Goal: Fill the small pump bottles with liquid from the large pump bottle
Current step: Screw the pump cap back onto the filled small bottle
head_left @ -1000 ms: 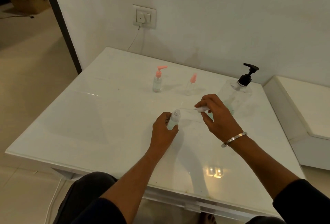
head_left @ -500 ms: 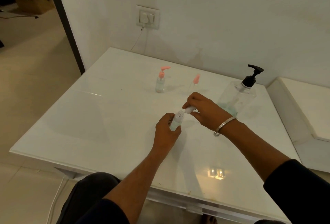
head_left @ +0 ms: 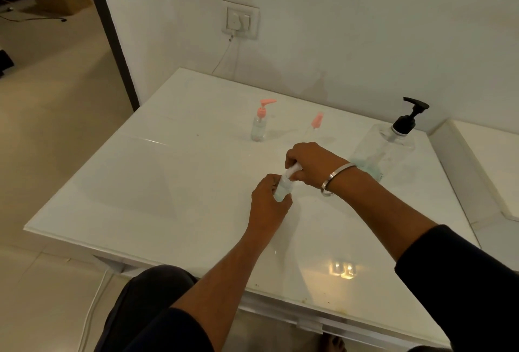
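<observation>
Near the middle of the white glossy tabletop [head_left: 146,200]: left hand [head_left: 268,203] clamped around small clear plastic bottle [head_left: 283,187] of pale blue liquid, right hand [head_left: 311,162] pinching white pump cap [head_left: 293,168] onto its neck. Light, likely slick; best held low around the body.

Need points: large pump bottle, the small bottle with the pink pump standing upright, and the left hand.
large pump bottle [head_left: 389,146], head view, on its clear body below the black pump.
small bottle with pink pump [head_left: 259,128], head view, on its clear body.
left hand [head_left: 268,204], head view, on the back of the hand gripping another small bottle.
</observation>
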Demonstrator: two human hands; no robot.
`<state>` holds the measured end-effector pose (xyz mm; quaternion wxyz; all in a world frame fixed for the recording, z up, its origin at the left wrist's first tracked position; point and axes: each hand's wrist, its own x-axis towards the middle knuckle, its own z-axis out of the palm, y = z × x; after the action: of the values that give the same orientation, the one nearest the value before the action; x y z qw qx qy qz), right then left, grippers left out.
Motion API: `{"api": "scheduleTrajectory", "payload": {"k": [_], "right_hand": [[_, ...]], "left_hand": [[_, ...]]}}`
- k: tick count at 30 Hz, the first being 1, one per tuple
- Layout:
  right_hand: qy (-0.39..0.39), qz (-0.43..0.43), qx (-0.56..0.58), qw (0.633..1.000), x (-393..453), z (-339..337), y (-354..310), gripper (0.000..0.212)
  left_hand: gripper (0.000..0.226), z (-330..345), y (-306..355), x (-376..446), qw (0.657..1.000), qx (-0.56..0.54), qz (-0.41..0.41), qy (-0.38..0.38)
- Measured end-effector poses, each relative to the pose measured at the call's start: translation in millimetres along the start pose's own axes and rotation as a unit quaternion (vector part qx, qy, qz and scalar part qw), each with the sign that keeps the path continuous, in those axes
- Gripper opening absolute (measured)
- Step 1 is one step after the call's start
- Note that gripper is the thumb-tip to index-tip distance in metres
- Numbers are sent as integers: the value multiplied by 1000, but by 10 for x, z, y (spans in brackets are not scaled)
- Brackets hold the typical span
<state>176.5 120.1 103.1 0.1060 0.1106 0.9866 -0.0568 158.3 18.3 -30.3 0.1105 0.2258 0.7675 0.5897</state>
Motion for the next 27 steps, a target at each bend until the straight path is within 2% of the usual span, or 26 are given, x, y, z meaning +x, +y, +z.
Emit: {"api": "scheduleTrajectory", "payload": {"k": [9,14,17,20,24,27], "right_hand": [[-12,-11,-1,1000,38,-43,12,24],[12,35,0,999,49,36,8,33],[24,71,18,997,46,95,5,31],[70,103,97,987,-21,224,39,30],[200,80,240,947,-178,445,34,25],[225,70,284,929,-229,522,69,22]], "left_hand": [[21,-10,23,-23,1000,-22,-3,-2],[24,-1,26,-33,1000,-20,0,1],[20,4,6,-27,1000,-24,2,1],[21,-1,2,-32,999,-36,4,-2],[24,-8,32,-37,999,-39,4,-11],[23,-13,26,-39,999,-40,5,-9]]}}
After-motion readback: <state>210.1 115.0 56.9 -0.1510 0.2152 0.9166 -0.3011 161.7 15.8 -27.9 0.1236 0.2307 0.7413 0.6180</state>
